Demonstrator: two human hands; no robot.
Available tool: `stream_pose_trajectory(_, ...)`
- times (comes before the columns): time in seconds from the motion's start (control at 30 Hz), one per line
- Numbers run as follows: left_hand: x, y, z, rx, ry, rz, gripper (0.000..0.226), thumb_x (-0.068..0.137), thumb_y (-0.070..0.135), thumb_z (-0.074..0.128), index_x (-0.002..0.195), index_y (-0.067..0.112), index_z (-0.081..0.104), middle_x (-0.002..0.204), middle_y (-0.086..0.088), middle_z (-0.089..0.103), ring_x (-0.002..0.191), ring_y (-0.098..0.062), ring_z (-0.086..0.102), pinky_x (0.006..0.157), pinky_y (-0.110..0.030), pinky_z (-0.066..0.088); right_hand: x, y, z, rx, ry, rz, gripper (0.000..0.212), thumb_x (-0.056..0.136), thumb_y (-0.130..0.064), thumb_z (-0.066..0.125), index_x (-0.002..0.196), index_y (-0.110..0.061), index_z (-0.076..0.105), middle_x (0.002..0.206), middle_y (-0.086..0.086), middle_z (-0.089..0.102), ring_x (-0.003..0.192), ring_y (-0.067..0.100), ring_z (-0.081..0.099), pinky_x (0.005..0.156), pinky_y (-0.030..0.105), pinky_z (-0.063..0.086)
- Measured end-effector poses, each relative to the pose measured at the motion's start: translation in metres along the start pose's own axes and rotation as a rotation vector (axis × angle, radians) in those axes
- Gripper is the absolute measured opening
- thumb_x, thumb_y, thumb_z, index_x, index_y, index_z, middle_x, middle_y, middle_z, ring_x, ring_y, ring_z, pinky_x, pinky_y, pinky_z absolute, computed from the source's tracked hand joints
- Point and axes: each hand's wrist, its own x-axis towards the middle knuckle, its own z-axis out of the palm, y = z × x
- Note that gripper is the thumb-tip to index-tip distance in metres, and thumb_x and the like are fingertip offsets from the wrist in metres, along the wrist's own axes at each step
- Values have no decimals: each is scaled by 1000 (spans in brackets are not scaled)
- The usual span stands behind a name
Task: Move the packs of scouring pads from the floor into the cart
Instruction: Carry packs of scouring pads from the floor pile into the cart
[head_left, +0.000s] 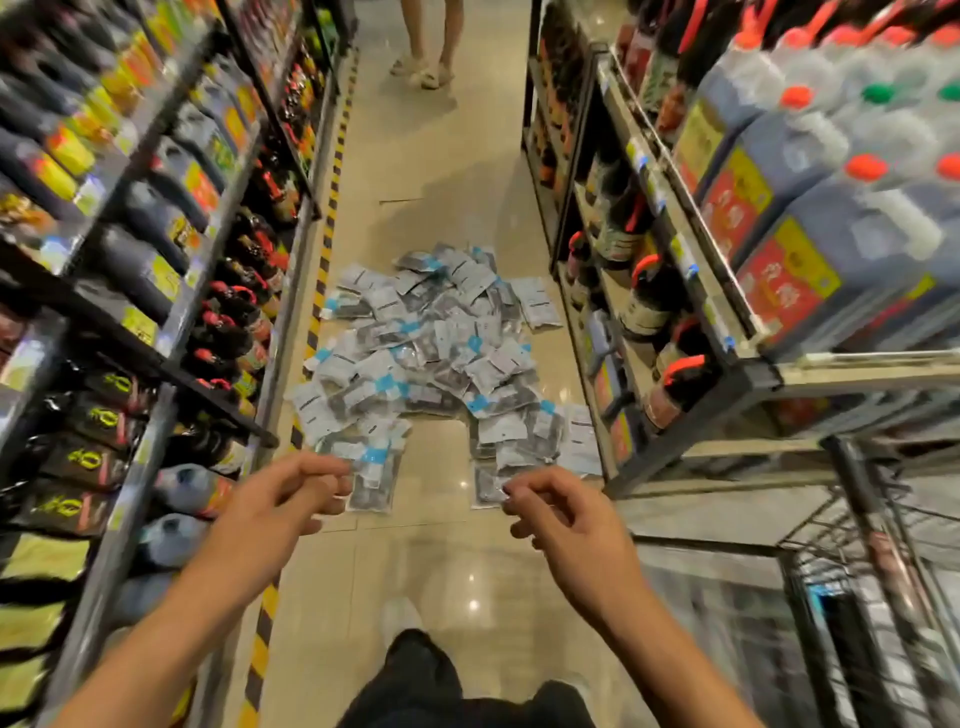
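Empty hands (415, 499) above floor packs (426, 353)

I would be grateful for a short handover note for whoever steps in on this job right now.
Left hand: loosely curled, empty, reaching toward the floor.
Right hand: the same, empty.
Packs of scouring pads: heaped on the aisle floor between the shelves, straight ahead.
Cart: at the right; its contents are too blurred to judge.
Done: nothing evident.
Left: carry the whole heap into the cart, nearest packs first.

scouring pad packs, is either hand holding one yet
No, both the left hand and the right hand hang loosely curled and empty above the packs of scouring pads, which lie on the floor.
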Motion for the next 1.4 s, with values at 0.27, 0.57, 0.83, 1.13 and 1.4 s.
stream_pose_trajectory(0.27, 77, -68, -101, 16, 26, -144, 20, 105, 13, 56, 105, 21, 75, 93, 8, 79, 84, -11, 75, 87, -42, 57, 54, -2, 131, -12, -70, 119, 14, 102, -19, 65, 92, -22, 75, 87, -2, 78, 74, 12, 73, 63, 17, 53)
stream_pose_trajectory(0.57, 174, -101, -120, -17, -18, -309, 19, 106, 12, 55, 108, 16, 72, 97, 2, 76, 84, -12, 71, 73, -25, 51, 142, 6, 213, -94, -185, 229, 12, 100, -27, 66, 93, -27, 76, 88, -7, 77, 78, 11, 73, 71, 23, 55)
stream_pose_trajectory(0.83, 281, -165, -112, -201, 68, -607, 16, 104, 12, 59, 114, 11, 72, 99, -6, 77, 82, -18, 71, 75, -32, 52, 281, 65, 264, -313, -295, 355, 10, 98, -35, 67, 89, -33, 72, 94, -10, 75, 93, 15, 73, 92, 44, 59)
stream_pose_trajectory(1.13, 480, -369, -36, -274, 15, -837, 11, 107, 19, 56, 99, 19, 63, 98, -2, 66, 84, -16, 64, 77, -30, 50, 473, 269, 372, -349, -293, 608, 22, 97, -33, 67, 115, -20, 70, 108, 1, 74, 92, 21, 74, 89, 43, 59)
stream_pose_trajectory(1.4, 632, -570, 60, -285, 54, -961, 29, 99, 29, 68, 123, 13, 63, 93, 0, 57, 97, -18, 61, 78, -31, 54, 581, 492, 459, -382, -316, 813, 31, 101, -22, 64, 125, -3, 64, 106, 12, 64, 94, 27, 64, 86, 45, 59)
